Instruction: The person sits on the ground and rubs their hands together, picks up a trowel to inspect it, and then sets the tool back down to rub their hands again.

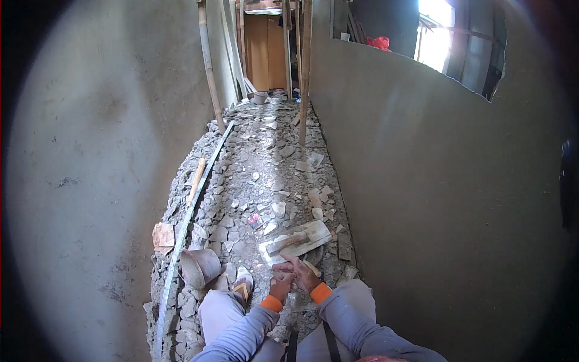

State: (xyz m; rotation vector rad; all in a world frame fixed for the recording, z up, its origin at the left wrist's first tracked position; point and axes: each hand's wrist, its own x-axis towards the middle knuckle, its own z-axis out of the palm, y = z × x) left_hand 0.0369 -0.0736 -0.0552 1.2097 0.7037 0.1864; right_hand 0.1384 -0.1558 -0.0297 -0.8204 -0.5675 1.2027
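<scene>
Walls flanking grip smooth, rubble floor below rough. Left hand, right hand touching, can't tell if holding anything; float unheld just beyond

This looks like a building site indoors. Rubble covers the passage floor between plastered walls.

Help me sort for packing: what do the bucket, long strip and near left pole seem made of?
Bucket: probably plastic or rubber, dull grey, with cement-like grime.
Long strip: likely bare metal, pale and straight-edged.
Near left pole: bamboo or wood, unpainted, judging by its tan, rounded surface.
</scene>
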